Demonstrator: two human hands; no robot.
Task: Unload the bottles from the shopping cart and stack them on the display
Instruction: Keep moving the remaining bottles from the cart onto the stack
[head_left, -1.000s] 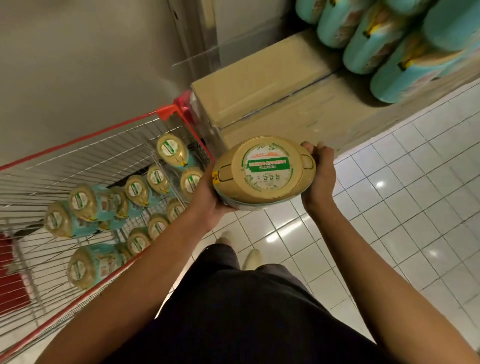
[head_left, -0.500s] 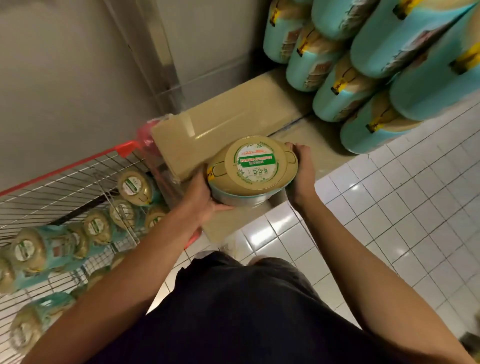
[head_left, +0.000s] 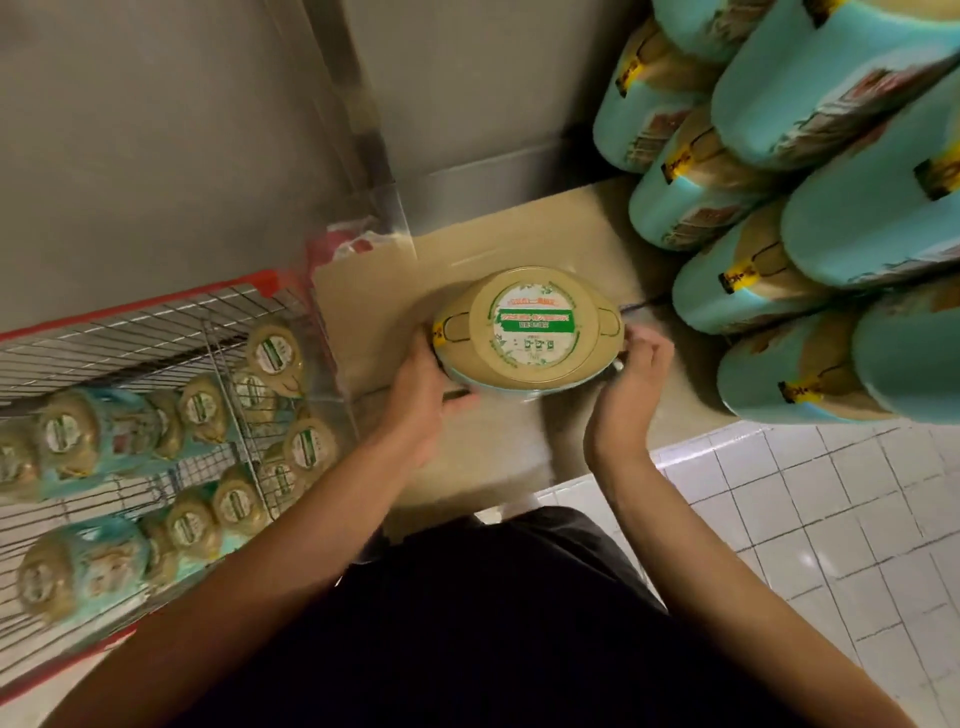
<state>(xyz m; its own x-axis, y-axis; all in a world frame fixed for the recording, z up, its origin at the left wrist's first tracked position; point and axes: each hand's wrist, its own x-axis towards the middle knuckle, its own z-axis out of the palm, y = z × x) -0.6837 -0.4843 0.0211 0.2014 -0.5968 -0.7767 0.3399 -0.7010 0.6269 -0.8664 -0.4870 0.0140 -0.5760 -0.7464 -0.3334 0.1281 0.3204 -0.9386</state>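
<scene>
The cardboard display (head_left: 493, 244) stands on the tiled floor (head_left: 831, 519), with stacked bottles (head_left: 857, 223) lying on its right part. At its left, the wire cart (head_left: 156, 306) carries loose bottles (head_left: 202, 410).

The shopping cart (head_left: 156, 306) stands at the left with loose bottles (head_left: 202, 410) lying in it, just beside the cardboard base (head_left: 519, 234) in the middle. One bottle (head_left: 530, 327) is held between the left hand (head_left: 421, 384) and right hand (head_left: 634, 384) over that base. The stacked bottles (head_left: 779, 130) rest on the base's right end, with the floor (head_left: 831, 519) in front and the wall (head_left: 156, 130) behind.
</scene>
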